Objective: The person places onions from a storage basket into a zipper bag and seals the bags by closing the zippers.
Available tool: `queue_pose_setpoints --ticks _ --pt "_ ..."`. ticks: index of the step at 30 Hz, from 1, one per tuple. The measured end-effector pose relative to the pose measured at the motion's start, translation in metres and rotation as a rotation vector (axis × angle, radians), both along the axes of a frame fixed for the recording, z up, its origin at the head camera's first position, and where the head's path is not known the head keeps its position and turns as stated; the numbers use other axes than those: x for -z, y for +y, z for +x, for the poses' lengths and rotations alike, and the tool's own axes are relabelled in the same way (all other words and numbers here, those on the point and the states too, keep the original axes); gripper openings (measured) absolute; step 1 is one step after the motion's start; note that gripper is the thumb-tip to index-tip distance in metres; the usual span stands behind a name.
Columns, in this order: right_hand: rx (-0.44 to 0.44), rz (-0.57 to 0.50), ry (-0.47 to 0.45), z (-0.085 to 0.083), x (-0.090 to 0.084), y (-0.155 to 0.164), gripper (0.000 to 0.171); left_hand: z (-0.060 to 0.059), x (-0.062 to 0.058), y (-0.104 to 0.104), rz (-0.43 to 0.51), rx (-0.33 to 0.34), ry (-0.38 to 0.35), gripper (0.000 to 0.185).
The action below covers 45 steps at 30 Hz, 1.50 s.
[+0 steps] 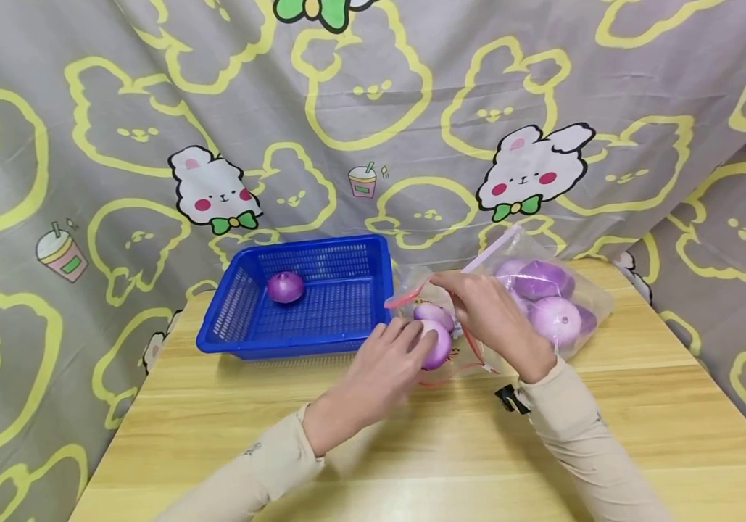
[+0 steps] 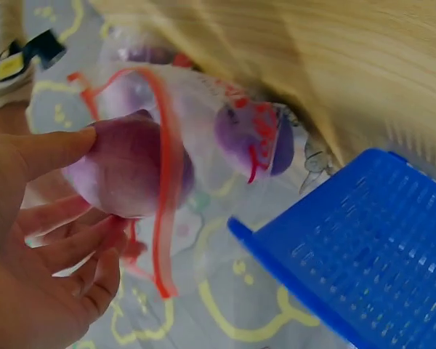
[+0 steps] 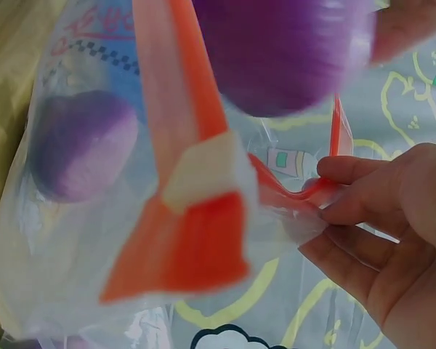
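Note:
A purple onion (image 2: 123, 167) is gripped between the thumb and fingers of my left hand (image 1: 388, 362), at the mouth of a clear zip bag with a red-orange seal (image 3: 185, 94). My right hand (image 3: 400, 225) pinches the bag's rim at the seal and holds the mouth apart. Inside that bag lies another onion (image 3: 83, 145), seen through the printed plastic. In the head view the bag stands between the blue basket (image 1: 294, 348) and a second clear bag.
One onion (image 1: 286, 287) sits in the basket at its back left. The second bag (image 1: 597, 297), with several onions inside, stands to the right. All rest on a wooden table (image 1: 464, 464), with a patterned curtain (image 1: 359, 94) hanging behind it.

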State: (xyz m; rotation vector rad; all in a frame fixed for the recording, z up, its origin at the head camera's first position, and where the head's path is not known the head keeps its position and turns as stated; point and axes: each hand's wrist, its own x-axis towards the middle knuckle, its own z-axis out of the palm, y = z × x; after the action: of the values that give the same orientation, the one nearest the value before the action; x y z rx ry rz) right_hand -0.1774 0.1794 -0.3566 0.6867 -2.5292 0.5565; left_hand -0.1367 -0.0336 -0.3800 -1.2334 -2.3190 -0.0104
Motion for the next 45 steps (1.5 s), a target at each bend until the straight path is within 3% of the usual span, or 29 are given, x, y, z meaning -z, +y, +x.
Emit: queue_pose_setpoints --ticks 6,13,20,29,34,38,41,45 --pt "0.001 0.040 0.003 0.000 -0.003 0.000 0.034 -0.003 0.015 0.004 -0.071 -0.061 0.025 0.048" --pt "-0.012 0.075 0.032 -0.001 -0.005 -0.003 0.035 -0.006 0.025 0.002 -0.107 -0.098 0.057 0.040" --pt "-0.015 0.089 -0.004 -0.002 -0.003 -0.003 0.041 -0.007 0.032 0.000 -0.138 -0.054 0.033 0.014" --pt "-0.037 0.081 -0.055 0.000 0.003 -0.003 0.042 -0.001 0.042 -0.005 -0.144 0.019 -0.039 0.016" --pt "-0.017 0.077 -0.067 0.003 0.005 -0.002 0.041 0.001 0.040 -0.015 -0.057 0.137 -0.083 0.014" --pt "-0.014 0.075 -0.055 0.003 0.005 -0.001 0.039 -0.006 0.033 -0.031 0.098 0.201 -0.087 0.017" --pt "-0.028 0.067 -0.042 0.002 0.006 -0.001 0.038 -0.015 0.023 -0.048 0.219 0.203 -0.076 0.019" --pt "-0.046 0.056 -0.041 0.002 0.008 0.000 0.035 -0.033 0.013 -0.074 0.309 0.133 -0.087 0.017"
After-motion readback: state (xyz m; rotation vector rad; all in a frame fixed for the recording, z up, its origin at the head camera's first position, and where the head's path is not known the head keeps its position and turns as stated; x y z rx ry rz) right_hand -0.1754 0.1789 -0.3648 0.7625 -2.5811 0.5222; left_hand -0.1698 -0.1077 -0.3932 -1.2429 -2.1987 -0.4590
